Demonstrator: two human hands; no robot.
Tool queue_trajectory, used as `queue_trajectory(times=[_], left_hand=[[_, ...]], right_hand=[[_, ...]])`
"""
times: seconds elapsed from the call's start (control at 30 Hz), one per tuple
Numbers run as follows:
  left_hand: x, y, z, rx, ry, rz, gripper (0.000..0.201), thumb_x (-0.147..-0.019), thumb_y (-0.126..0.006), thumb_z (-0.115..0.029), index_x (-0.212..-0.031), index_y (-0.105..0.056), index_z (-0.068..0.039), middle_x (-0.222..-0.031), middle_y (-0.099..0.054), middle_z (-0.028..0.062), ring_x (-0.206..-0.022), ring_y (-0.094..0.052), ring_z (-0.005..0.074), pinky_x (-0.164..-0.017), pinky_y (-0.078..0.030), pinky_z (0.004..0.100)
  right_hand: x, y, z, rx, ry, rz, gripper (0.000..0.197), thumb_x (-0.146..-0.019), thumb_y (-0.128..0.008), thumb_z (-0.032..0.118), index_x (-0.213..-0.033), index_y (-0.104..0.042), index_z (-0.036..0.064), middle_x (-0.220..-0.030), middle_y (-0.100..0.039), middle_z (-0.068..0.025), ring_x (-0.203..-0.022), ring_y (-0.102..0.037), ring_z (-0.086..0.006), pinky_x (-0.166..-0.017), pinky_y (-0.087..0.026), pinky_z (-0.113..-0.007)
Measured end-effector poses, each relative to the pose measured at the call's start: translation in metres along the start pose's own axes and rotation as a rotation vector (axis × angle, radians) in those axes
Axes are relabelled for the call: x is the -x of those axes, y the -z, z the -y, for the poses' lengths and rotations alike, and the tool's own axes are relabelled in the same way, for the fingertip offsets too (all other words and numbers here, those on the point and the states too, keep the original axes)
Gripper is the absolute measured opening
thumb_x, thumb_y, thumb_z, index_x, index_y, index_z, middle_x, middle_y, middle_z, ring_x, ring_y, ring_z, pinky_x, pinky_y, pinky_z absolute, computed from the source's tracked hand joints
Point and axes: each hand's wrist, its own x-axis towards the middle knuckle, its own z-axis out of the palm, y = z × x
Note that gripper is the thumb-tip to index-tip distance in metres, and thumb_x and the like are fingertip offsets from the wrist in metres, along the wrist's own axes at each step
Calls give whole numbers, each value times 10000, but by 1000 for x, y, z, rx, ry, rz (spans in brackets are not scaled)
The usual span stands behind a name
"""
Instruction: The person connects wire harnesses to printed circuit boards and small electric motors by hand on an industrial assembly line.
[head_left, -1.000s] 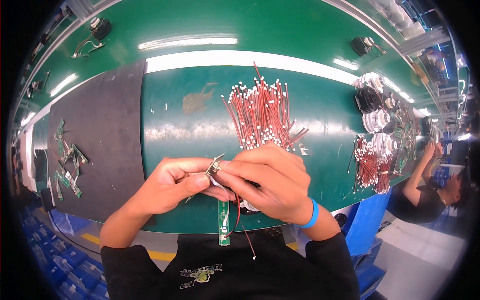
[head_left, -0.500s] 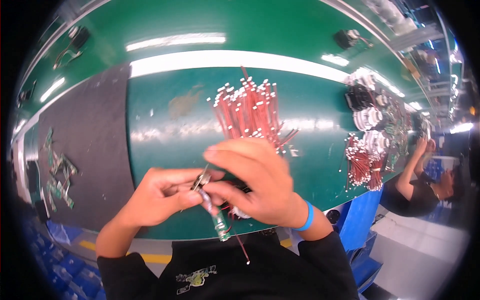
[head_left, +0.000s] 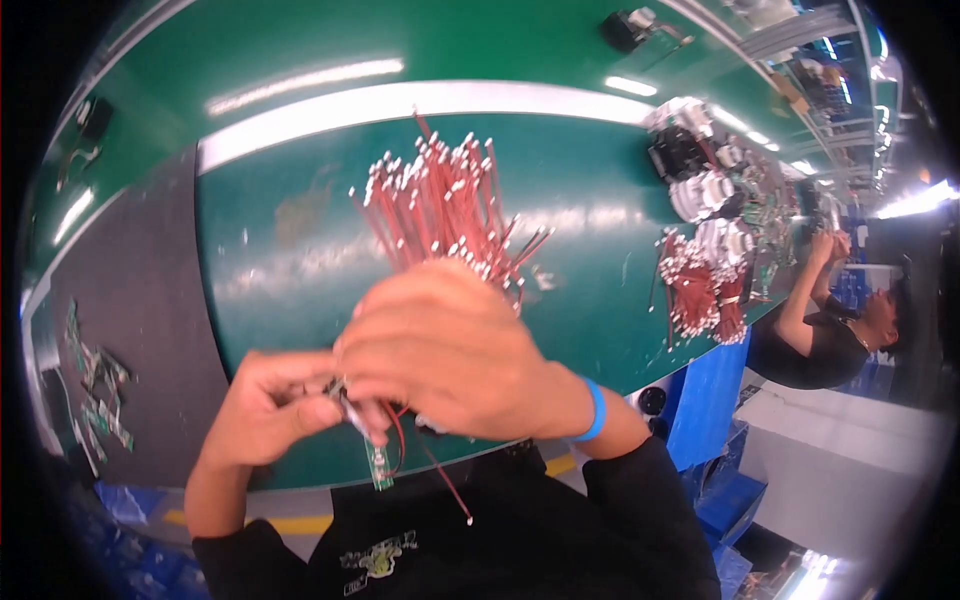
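My left hand (head_left: 270,410) pinches one end of a small part attached to a narrow green circuit board (head_left: 380,470), which hangs down below the fingers. Over it arches my right hand (head_left: 450,350), wearing a blue wristband, with its fingertips pressed together against the same part; what they grip is mostly hidden. A thin red wire (head_left: 447,478) with a white tip slants out beneath the right hand. Just beyond the hands, a large bundle of red wires (head_left: 435,205) with white connectors lies on the green mat (head_left: 590,280).
Several loose circuit boards (head_left: 105,400) lie on the dark mat (head_left: 130,270) at left. To the right are white and black round parts (head_left: 700,195) and more red wire bundles (head_left: 692,300). A co-worker (head_left: 815,335) sits farther right, beside blue bins (head_left: 705,420).
My right hand has swung left and closed its fingers near the left fingertips, covering more of the part. The whole view has shifted, so the bench things appear farther left.
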Motion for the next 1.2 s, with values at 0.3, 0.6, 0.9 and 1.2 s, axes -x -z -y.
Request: queue_trajectory(times=[0.3, 0.6, 0.9, 1.2], left_hand=[[-4, 7, 6, 7, -59, -169, 379, -968, -506, -227, -1190, -516, 80, -893, -647, 181, -729, -677, 242, -697, -545, 319], [-4, 9, 8, 233, -49, -152, 336, -928, -573, -172, -1188, -535, 37, -892, -642, 121, -687, -641, 174, -650, -526, 284], [-6, 7, 4, -272, -116, -147, 281, -872, -637, -82, -1113, -608, 60, -961, -634, 101, -732, -607, 106, -595, -509, 217], [-3, 14, 10, -151, -113, -231, 323, -967, -501, -244, -1086, -582, 45, -814, -642, 132, -648, -600, 121, -494, -460, 195]], right_hand=[[-3, 10, -10, -85, -295, -24, 133, -815, -681, 34, -945, -664, 12, -863, -681, -103, -776, -652, -187, -687, -497, -267], [-1, 12, 6, -289, -546, 144, 450, -726, -773, 63, -1149, -621, 35, -706, -586, -12, -625, -515, -60, -552, -403, -207], [6, -5, 0, -193, -384, 35, 258, -707, -796, 63, -936, -677, 42, -708, -624, -27, -584, -552, -79, -520, -431, -213], [1, 9, 8, 36, -395, 14, 213, -747, -743, 49, -953, -695, 23, -622, -633, -37, -488, -547, -87, -443, -395, -224]])
